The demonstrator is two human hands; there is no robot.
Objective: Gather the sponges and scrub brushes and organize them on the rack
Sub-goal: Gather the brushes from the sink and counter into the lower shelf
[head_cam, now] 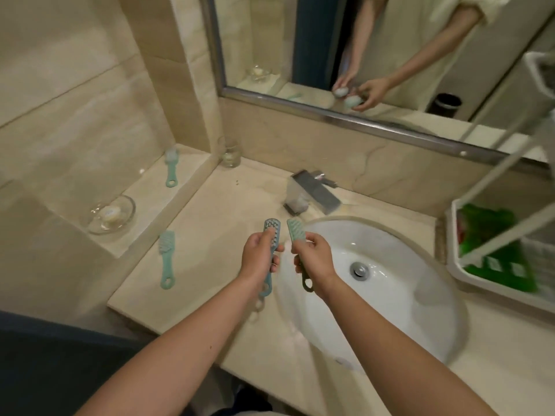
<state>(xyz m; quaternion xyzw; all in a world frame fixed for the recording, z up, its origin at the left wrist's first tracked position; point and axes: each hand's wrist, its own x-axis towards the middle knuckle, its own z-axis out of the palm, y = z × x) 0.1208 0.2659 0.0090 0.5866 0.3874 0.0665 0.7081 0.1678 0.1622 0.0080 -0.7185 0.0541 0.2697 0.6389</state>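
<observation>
Two scrub brushes in the air above the 9 o'clock rim of the sink [390, 256], one per hand. Left hand [259, 258] with the grip clenched round the handle of the blue-grey brush [272, 228], head pointing to 12 o'clock; right hand [313, 258] grasping the green brush [295, 231] in the same manner, thumb near the neck. Heads just beside each other, apart. Third brush [166, 259] flat on the bench [210, 235] at 9 o'clock; fourth brush [171, 168] on the raised ledge [156, 190] at 11 o'clock, near the drinking glass [230, 153]. Rack [449, 250] at 3 o'clock, blurred, with green things [486, 229] inside, probably sponges.

For doing this step well: bring the blue-grey brush over into the right hand, handles parallel, heads to the same side, one firm grip round both. Then use the freed left hand for the third brush. Take always by the handle, never by the bristles. Go slowly near the glass soap dish [112, 214] at 10 o'clock, easy to knock. Carry to the rack only with all four collected.
</observation>
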